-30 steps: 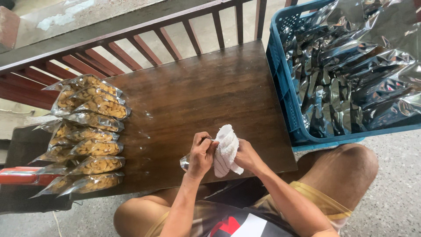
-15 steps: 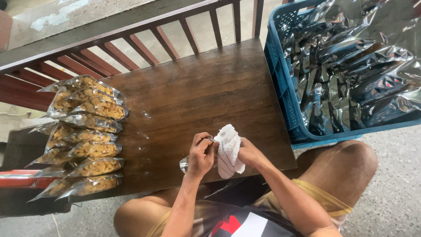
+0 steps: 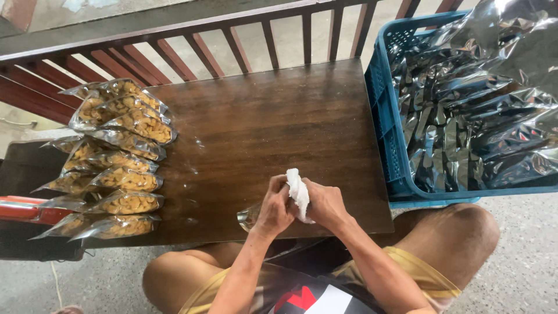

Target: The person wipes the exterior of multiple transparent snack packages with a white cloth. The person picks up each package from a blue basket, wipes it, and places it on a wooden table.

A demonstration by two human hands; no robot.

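We take the dark wooden table [image 3: 261,128] as our landmark. At its near edge, about midway along, both hands meet. The left hand [image 3: 274,207] has its fingers curled and pressed together around a small clear packet [image 3: 250,216], whose shiny end pokes out beside the wrist. The right hand [image 3: 323,204] has its fingers closed around a crumpled white cloth [image 3: 298,195], which stands up between the two hands and touches both. We cannot tell what the packet holds, as the hands cover most of it.

On the table's left end, and spilling over that edge, we record a row of filled clear packets [image 3: 119,154] of golden-brown snack pieces, overlapping one another. Just beyond that end, low down, lies a red bar-shaped object [image 3: 23,209], partly under the nearest packets. Against the table's right edge stands a blue plastic crate [image 3: 381,122], touching it or very nearly so, packed with silver foil bags [image 3: 471,116]. Behind the table's far edge runs a reddish wooden railing [image 3: 174,43]. The person sits at the near edge, bare knees on either side.
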